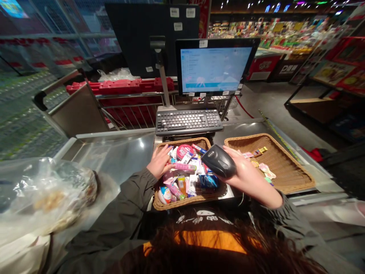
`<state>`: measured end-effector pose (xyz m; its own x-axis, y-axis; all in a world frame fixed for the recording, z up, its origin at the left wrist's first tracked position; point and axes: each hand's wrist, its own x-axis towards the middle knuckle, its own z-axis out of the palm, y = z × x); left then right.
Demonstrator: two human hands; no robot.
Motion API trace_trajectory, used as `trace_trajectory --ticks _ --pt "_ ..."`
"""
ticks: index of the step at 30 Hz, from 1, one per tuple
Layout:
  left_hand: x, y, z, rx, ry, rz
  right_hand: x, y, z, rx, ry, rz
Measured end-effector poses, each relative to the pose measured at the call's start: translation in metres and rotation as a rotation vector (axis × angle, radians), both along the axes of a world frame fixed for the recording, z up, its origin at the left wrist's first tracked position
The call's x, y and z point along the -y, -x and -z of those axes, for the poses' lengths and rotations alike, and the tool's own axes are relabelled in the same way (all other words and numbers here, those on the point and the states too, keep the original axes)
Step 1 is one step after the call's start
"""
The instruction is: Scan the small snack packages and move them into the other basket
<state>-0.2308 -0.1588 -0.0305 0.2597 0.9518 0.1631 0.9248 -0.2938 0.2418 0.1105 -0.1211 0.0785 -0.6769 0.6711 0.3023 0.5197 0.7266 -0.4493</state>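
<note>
Right hand (246, 175) clenching scanner (218, 161), holding it above full basket (171, 204). Left hand (160, 161) resting open, released, on small packets (185, 180) inside basket. Second basket (281, 171) sitting right, carrying few packets.

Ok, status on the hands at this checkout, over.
Left hand on small packets in near wicker basket. Right hand gripping black handheld barcode scanner above that basket. Second wicker basket to the right. Nothing in the way.

Steel checkout counter (119, 146), grey floor (273, 99), red display stands (264, 67), brightly stocked shelves (273, 32), small ceiling lights (256, 5) overhead
</note>
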Motion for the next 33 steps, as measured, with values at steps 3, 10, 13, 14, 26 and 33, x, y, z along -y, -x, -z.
trace_trajectory --ticks 3,10,13,14,26,33 --pt "0.000 -0.008 0.011 -0.035 0.070 0.044 -0.001 -0.002 0.002 -0.009 0.000 0.004" --pt "-0.003 -0.024 0.008 -0.188 0.013 0.051 -0.004 -0.020 0.005 -0.013 0.016 0.079" --pt "-0.006 -0.033 -0.010 -0.196 -0.015 0.096 -0.007 -0.038 0.002 -0.031 -0.008 0.127" --pt "-0.009 -0.037 -0.018 -0.189 -0.026 0.126 -0.007 -0.047 0.001 -0.041 -0.011 0.153" --pt "-0.118 -0.174 -0.069 -0.142 -0.063 0.606 -0.008 -0.174 -0.005 -0.115 -0.098 0.632" --pt "-0.203 -0.295 -0.028 -0.322 0.182 0.623 -0.012 -0.220 0.011 -0.155 -0.005 0.707"
